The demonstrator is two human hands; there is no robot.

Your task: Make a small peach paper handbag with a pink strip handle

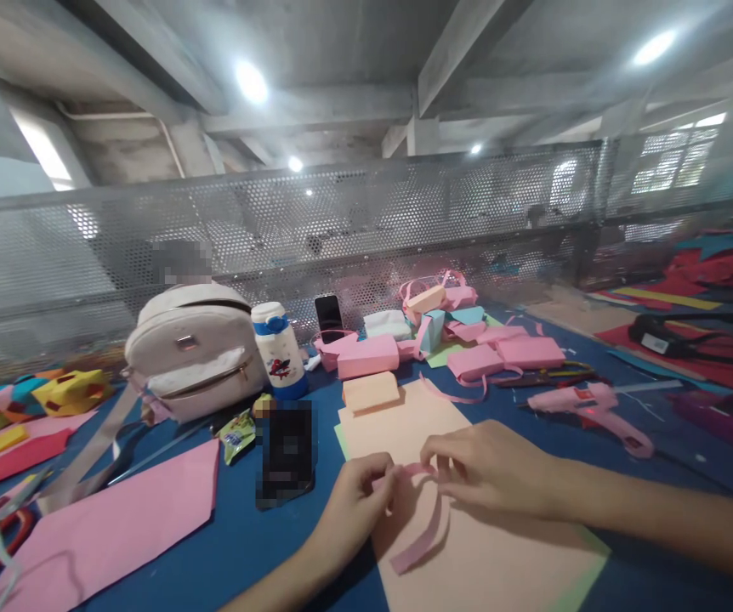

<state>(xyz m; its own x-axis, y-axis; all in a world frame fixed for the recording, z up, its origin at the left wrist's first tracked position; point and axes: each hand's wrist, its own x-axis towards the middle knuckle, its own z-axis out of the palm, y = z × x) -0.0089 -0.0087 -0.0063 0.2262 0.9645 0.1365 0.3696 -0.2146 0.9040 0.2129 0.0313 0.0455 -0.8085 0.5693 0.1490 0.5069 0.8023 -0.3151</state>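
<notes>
My left hand (363, 501) pinches one part of a narrow pink strip (427, 531), its fingers pressed together. Close to it on the right, my right hand (481, 467) holds the same strip between thumb and fingers. The strip's loose end curls down between the hands, over a peach sheet (500, 561). Beneath the peach sheet, a green sheet (587, 574) shows at the edges. A folded peach piece (371, 393) lies at the sheet's far end, with a folded pink piece (367, 355) behind it.
A white backpack (194, 357), a bottle (281, 348) and a dark phone (286, 450) stand or lie left of centre. Pink paper (130, 527) covers the near left. To the right is a pink glue gun (596, 408). Behind everything runs a perforated metal partition (366, 212).
</notes>
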